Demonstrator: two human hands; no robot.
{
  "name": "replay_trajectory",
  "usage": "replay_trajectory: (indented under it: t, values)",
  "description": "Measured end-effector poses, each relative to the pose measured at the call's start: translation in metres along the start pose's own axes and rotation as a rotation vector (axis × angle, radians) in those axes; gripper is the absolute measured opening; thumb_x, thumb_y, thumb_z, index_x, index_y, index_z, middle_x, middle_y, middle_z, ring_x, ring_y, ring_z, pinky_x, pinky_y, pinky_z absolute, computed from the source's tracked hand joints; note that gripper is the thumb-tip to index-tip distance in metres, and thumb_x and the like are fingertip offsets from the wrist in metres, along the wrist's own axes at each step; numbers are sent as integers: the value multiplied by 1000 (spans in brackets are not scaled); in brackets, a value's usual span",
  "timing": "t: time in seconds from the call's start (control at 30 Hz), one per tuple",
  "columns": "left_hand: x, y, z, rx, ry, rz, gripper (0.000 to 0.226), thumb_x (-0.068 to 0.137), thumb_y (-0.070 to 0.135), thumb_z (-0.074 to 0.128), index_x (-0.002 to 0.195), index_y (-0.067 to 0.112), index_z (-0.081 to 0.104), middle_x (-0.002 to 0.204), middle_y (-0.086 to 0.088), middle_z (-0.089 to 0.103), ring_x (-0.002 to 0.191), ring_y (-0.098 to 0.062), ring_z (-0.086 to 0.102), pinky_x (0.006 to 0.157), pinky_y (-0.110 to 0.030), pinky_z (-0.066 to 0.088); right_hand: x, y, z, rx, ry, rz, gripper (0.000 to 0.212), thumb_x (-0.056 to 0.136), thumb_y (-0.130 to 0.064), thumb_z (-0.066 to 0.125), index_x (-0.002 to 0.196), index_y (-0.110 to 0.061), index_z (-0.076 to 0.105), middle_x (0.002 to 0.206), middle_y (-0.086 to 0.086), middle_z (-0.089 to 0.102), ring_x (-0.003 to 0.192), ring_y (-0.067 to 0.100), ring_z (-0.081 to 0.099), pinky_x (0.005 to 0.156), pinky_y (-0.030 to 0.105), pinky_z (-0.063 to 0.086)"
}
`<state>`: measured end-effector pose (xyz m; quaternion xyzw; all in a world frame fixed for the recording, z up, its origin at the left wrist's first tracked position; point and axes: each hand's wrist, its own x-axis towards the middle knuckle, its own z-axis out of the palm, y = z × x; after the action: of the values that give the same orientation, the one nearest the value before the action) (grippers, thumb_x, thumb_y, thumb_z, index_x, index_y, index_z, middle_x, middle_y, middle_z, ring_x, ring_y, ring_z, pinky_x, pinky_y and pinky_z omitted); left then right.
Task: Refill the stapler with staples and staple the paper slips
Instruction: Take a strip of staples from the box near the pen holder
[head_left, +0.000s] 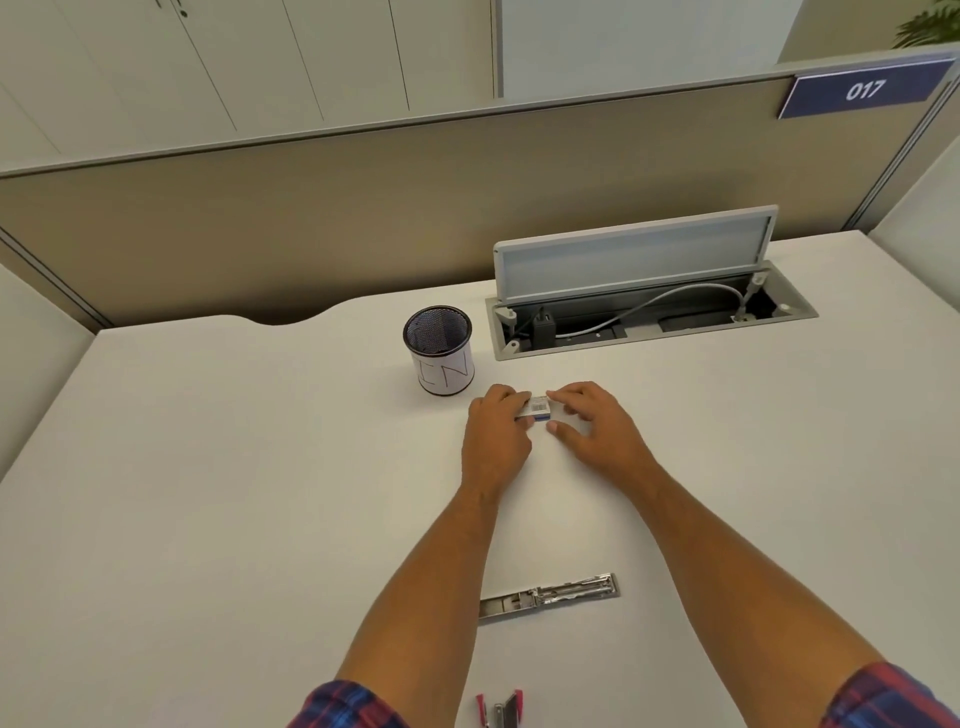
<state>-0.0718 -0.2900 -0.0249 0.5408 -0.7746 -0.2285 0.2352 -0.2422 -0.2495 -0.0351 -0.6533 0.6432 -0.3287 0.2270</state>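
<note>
We see both hands meeting at a small box of staples (539, 407) on the white desk (208, 467), just in front of a black mesh pen cup (440, 349) with a white paper label. Our left hand (496, 436) grips the box's left end with curled fingers; our right hand (592, 428) pinches its right end, thumb spread toward us. Nearer to us, between our forearms, the metal stapler (549, 596) lies opened flat with its staple channel showing. A red staple remover (500, 707) sits at the bottom edge. Behind the hands, a desk cable box (649, 312) stands with its lid raised, by a partition bearing a blue sign (865, 89) reading 017
</note>
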Motion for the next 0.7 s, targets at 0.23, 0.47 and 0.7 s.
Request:
replay_trajectory:
  t: [0.23,0.47,0.7]
  values:
    - [-7,0,3,-14,63,-3,37,91,5,66,127,11,70,116,-3,63,96,-23,63,78,-20,39,-1,4,1,9,35,-7,40,91,-20,75,130,-14,69,114,0,59,102,15,57,84,11,41]
    - [-23,-6,9,-26,147,73,33,94,0,59,126,5,67,123,-9,63,108,-30,54,95,-34,45,-3,6,4,10,130,-33,26,94,-8,70,119,-7,73,106,5,65,89,13,59,76,3,42]
    - [-25,-4,6,14,174,88,34,91,1,62,123,8,69,120,-8,66,106,-33,55,91,-44,48,-4,3,3,-26,199,-62,24,86,6,67,106,-5,76,92,5,68,75,15,57,70,6,42]
